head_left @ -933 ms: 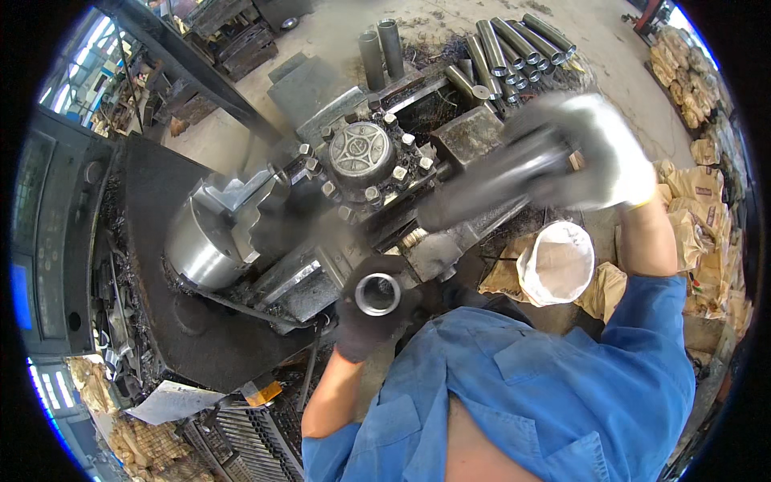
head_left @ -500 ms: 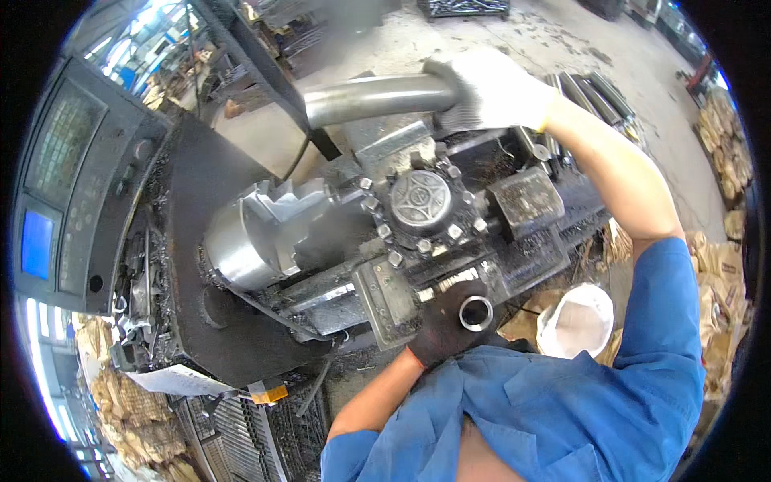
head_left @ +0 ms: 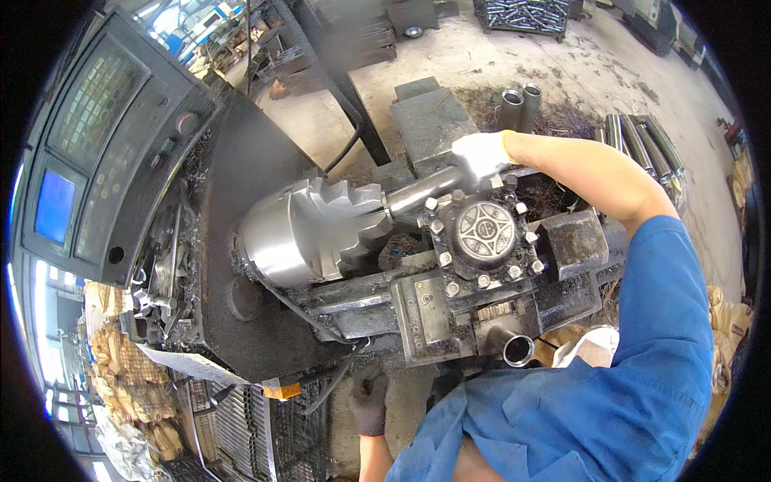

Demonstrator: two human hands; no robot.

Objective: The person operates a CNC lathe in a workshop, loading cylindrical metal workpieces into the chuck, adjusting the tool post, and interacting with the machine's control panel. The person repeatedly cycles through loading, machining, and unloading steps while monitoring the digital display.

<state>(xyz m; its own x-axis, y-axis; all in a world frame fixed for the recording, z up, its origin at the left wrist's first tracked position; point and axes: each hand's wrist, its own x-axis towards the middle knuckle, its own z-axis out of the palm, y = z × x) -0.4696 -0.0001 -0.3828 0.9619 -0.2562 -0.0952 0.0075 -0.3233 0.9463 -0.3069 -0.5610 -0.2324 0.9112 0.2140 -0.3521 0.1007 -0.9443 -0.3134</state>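
My right hand [head_left: 480,153], in a white glove, grips the rear end of a long steel tube [head_left: 422,191]. The tube's front end sits between the jaws of the lathe chuck [head_left: 309,229]. Just below my right hand is the tool turret [head_left: 482,233], ringed with bolts. A short steel tube [head_left: 518,349] lies on the near edge of the carriage [head_left: 426,309], open end toward me. My left hand [head_left: 369,400], in a dark glove, hangs low against the machine's front, holding nothing, well left of the short tube.
The control panel [head_left: 96,136] with a blue screen stands at the left. Steel tubes [head_left: 642,145] lie on the floor behind the lathe, with two upright ones [head_left: 518,104]. A white bag [head_left: 590,349] sits at my right knee. Metal chips lie around the bed.
My right hand has swung the long tube down and pushed its end into the chuck. My left hand has let go of the short tube and dropped down to the left.
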